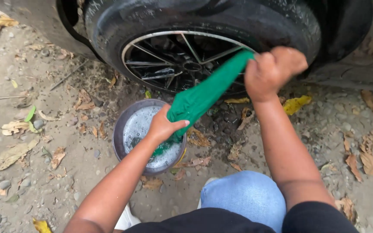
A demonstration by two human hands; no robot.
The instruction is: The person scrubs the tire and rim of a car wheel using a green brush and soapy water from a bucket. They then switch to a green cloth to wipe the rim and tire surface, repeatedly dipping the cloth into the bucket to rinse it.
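Head view, looking down. Person is crouching on gravelly dirt ground (44,181), one knee in blue jeans (242,196) showing at the bottom of frame.

Both hands are gripping one green cloth (203,92). It is running as a twisted rope diagonally from lower left to upper right.

Left hand (162,125) is closing around the cloth's lower, thicker end, thumb lying across the fabric. That hand is sitting directly above the basin (121,129). A short tail of cloth is hanging below the hand, down toward the suds.

Right hand (273,71) is fisting tight around the upper end, knuckles up, in front of the tyre. The cloth's end is hidden inside the fist.

Basin is round, grey metal, holding foamy soapy water. It is sitting on the ground just in front of the car wheel (182,60), close to the tyre but not touching it.

Wheel: black tyre (238,21) looking wet, thin silver and black spokes, hub partly visible behind the cloth. Dark car body panel (35,17) is showing to the left of the tyre.

Dry brown and yellow leaves (296,103) are lying scattered across the ground on both sides, plus small stones. Ground under the wheel is looking dark and damp.
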